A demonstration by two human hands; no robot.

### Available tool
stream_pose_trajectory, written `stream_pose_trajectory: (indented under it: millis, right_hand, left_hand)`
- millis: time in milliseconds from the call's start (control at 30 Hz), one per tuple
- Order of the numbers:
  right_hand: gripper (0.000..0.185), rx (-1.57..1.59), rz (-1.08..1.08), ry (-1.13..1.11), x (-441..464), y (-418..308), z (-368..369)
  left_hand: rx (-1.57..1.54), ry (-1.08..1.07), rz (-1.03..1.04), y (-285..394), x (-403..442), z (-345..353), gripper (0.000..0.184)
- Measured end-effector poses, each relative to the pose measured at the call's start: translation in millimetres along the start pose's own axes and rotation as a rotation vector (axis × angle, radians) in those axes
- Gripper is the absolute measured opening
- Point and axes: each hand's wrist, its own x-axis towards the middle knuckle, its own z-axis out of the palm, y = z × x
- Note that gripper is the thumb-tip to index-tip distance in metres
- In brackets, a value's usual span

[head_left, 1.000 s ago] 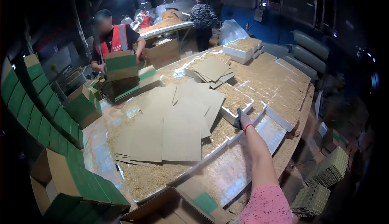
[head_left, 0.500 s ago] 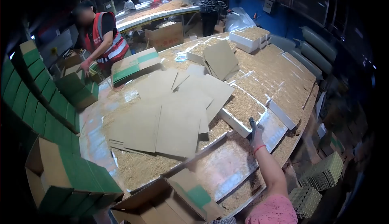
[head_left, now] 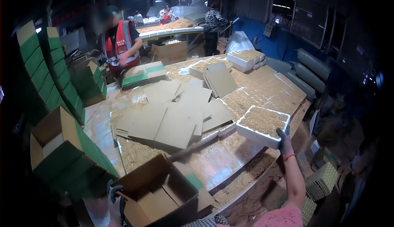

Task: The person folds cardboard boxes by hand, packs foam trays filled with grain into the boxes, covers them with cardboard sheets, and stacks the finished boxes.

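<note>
My right hand, in a dark glove, grips the right edge of a white foam tray. Brown sawdust-like material fills the tray, which is slightly tilted above the table's right side. At the lower left, my gloved left hand has its fingers hooked over the rim of an open cardboard box. Loose flaps show inside that box, with no goods visible. Flat cardboard sheets lie in an overlapping pile between the box and the tray.
Green-and-brown boxes stand stacked at the left. A person in a red vest stands beyond the table, near a closed box. More filled white trays sit at the far end. Egg-tray-like stacks are at lower right.
The filled tray has come up off the table and shifted right in my right hand. My left hand has come into view on the open box, which now sits more upright. The vested person has straightened up.
</note>
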Motion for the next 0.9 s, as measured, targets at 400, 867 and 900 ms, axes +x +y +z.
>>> stream_pose_trajectory:
  millis: [400,867,900]
  right_hand:
    - [0.073,-0.432,-0.011,-0.779,-166.7,-156.2,113.8]
    - [0.031,-1.592,-0.665,-1.805,-226.3,38.1,321.0]
    - [0.030,-1.748,-0.701,-1.826,-242.1,16.7,336.2]
  left_hand:
    - [0.357,-0.349,0.491,58.9,50.2,88.3,0.056]
    - [0.173,-0.281,0.256,22.6,13.2,5.8,0.065]
    - [0.177,-0.282,0.250,14.9,12.1,-1.5,0.065]
